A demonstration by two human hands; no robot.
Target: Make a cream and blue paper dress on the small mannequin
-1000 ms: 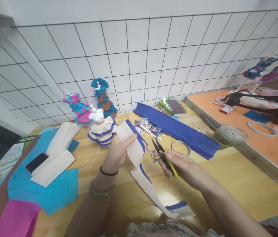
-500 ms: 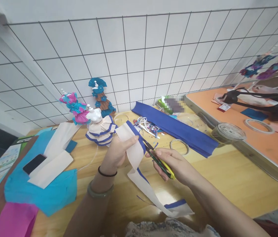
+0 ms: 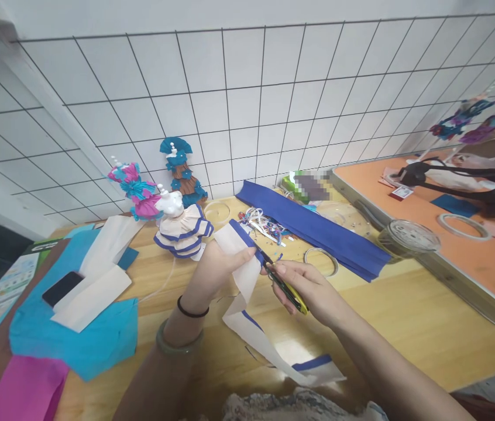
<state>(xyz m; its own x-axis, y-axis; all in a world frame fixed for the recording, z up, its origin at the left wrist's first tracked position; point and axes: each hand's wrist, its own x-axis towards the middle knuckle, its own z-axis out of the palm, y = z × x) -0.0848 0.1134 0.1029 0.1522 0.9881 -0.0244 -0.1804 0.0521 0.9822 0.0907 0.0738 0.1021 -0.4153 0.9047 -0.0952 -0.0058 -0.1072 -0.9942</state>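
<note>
Between thumb and fingers, my left hand (image 3: 219,263) pinches a cream crepe paper strip (image 3: 247,280) with a blue edge. The strip's long tail hangs down and lies across the wooden table toward me. My right hand (image 3: 302,283) is closed round scissors (image 3: 289,289) with dark and yellow-green handles. Their blades meet the blue edge just right of my left thumb; the tips are partly hidden by the paper. Left of my left hand stands a white mannequin figure (image 3: 177,225) in a tiered cream skirt with blue bands.
A folded blue paper (image 3: 313,231) lies behind my hands, beside a heap of scraps (image 3: 265,225). A tape roll (image 3: 321,261) sits nearby. At left, a phone (image 3: 61,287) rests on turquoise paper (image 3: 111,327). A brown-and-teal figure (image 3: 182,172) stands against the tiled wall.
The scissor handles have drawn closer together. Both hands and the upper part of the strip have shifted slightly; the strip's far end stays on the table.
</note>
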